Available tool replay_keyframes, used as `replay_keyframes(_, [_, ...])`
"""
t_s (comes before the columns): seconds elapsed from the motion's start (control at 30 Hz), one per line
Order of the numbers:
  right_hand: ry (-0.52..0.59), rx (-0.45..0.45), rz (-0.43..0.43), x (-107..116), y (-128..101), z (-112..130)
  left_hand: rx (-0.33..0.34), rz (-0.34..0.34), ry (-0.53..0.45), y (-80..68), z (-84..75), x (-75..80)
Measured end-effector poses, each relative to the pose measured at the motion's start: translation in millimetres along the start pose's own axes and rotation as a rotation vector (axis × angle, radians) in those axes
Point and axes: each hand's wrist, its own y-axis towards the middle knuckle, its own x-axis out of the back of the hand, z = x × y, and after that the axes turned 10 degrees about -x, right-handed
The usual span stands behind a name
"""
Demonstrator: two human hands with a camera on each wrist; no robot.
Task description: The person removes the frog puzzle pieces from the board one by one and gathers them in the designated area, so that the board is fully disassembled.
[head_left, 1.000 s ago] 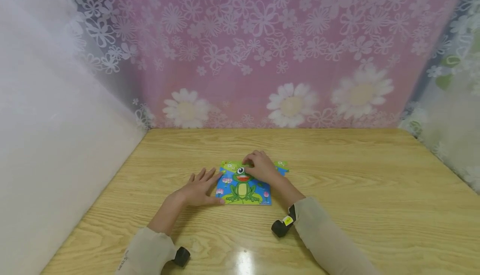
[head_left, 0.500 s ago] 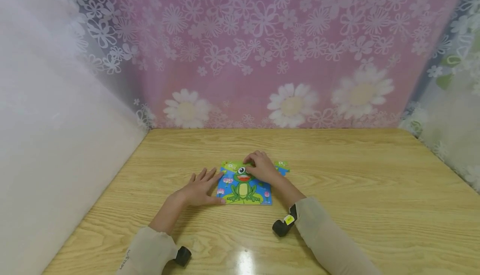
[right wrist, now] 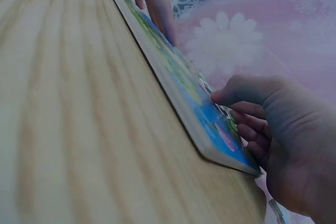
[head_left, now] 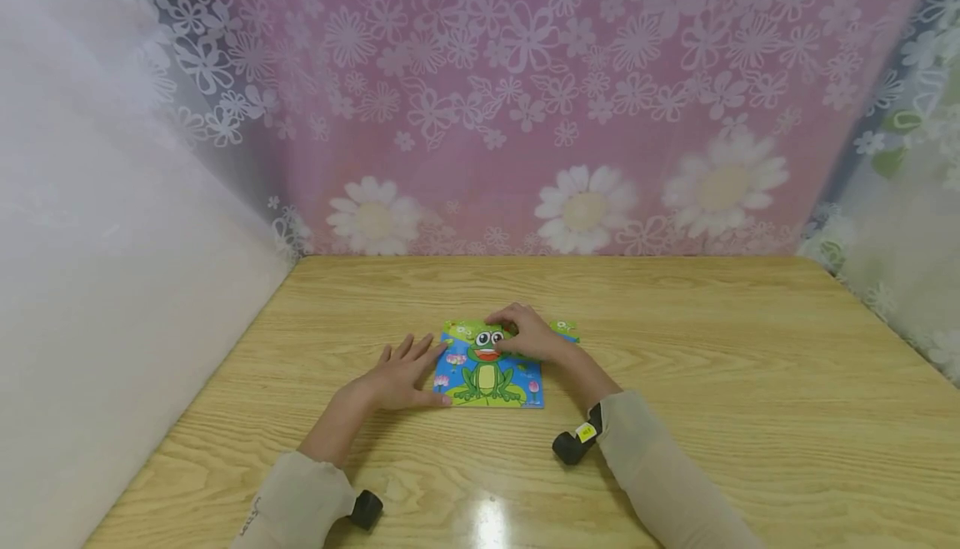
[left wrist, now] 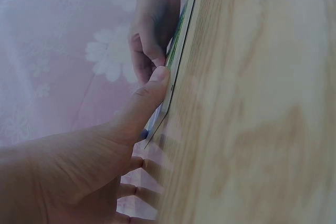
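Observation:
A frog jigsaw puzzle (head_left: 487, 378) with a blue and green background lies flat on the table. My left hand (head_left: 393, 382) rests along its left side with the fingers spread, the thumb at the lower left corner. Over the upper right part curls my right hand (head_left: 532, 334), its thumb and index finger straddling a puzzle piece (head_left: 512, 329) by the frog's eyes. In the right wrist view the thumb (right wrist: 223, 95) touches the picture, and the other fingers bend behind it. The palm hides most of the upper right corner.
Another green and blue puzzle piece (head_left: 564, 329) lies just right of the puzzle, partly behind my right hand. The wood-grain table (head_left: 712, 349) reaches back to a pink flowered curtain (head_left: 480, 157). A white sheet (head_left: 135, 241) bounds the left side.
My right hand has shifted slightly right and its wrist has turned, so both frog eyes now show. The left hand stays in place along the puzzle.

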Motion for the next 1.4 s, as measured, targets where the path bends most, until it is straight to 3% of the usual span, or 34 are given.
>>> replay_keyframes(0.27, [0.010,-0.005,0.033,0.5,-1.2,0.9,-0.008,0.001,-0.010,-0.9,-1.0,1.2])
replay_keyframes(0.7, [-0.012,0.092,0.049,5.1,-3.2,5.2,-0.013,-0.012,-0.037,-1.2,-2.5,1.7])
replay_keyframes(1.4, [-0.106,0.085,0.081,6.6,-0.2,2.2,0.000,0.001,0.007,0.9,2.9,-0.5])
